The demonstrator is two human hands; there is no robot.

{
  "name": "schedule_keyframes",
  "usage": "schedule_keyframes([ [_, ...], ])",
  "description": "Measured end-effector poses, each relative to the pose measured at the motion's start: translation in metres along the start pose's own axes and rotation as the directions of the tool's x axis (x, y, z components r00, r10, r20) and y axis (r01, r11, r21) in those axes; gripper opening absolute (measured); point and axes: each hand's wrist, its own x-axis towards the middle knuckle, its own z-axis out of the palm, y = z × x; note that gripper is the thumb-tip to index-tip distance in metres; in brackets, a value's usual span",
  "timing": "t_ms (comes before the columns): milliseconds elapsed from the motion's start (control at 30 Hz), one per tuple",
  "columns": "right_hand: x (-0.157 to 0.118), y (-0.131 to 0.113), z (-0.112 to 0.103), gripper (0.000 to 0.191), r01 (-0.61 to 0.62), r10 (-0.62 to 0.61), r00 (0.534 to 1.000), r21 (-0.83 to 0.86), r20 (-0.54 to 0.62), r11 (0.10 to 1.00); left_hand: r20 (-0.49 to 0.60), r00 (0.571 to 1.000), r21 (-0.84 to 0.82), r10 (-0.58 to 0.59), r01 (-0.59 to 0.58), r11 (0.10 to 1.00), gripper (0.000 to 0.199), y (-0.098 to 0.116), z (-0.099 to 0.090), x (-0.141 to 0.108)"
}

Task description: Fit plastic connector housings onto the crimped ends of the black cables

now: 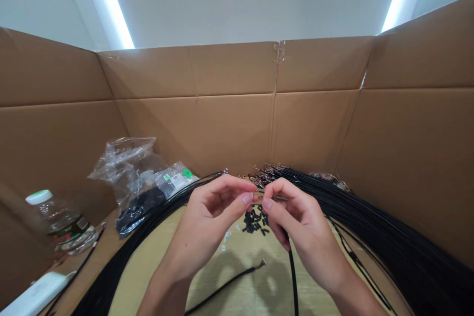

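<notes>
My right hand (pixel 301 229) is closed around a black cable (pixel 293 276), which hangs down from under its fingers toward the front. Thumb and forefinger of my left hand (pixel 209 224) are pinched together close to the right fingertips. What sits between the left fingertips is too small to make out. Behind the hands lies a pile of short black tube pieces (pixel 254 222). A few tiny white connector pieces (pixel 226 237) are scattered to its left. Below the hands, another black cable (pixel 225 287) rests on the board, ending in thin wires and a small white connector (pixel 263 262).
A thick bundle of black cables (pixel 363 217) with bare wire ends runs along the right; another cable bundle (pixel 122 266) curves along the left. Clear plastic bags (pixel 129 158), a bottle (pixel 70 227) and a white box (pixel 37 296) stand left. Cardboard walls (pixel 222 118) enclose the space.
</notes>
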Motion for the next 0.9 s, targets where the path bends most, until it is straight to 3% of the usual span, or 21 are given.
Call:
schedule_keyframes([
  [133,-0.0004,-0.0017,-0.0015,0.037,-0.053,0.052,0.999,0.034,0.013,0.998,-0.031,0.999,0.010,-0.025,0.026,1.000,0.014,0.0014,0.0024,0.0033],
  [400,-0.0004,-0.0059,-0.0025,0.037,-0.252,0.244,0.968,0.171,0.064,0.953,-0.010,0.999,0.099,-0.033,0.034,0.994,0.008,0.0004,0.0014,0.0038],
  [900,0.0007,-0.0041,-0.0031,0.036,-0.306,0.277,0.950,0.265,0.142,0.915,-0.004,1.000,0.149,0.003,-0.002,0.989,0.005,-0.0022,0.0030,0.0034],
])
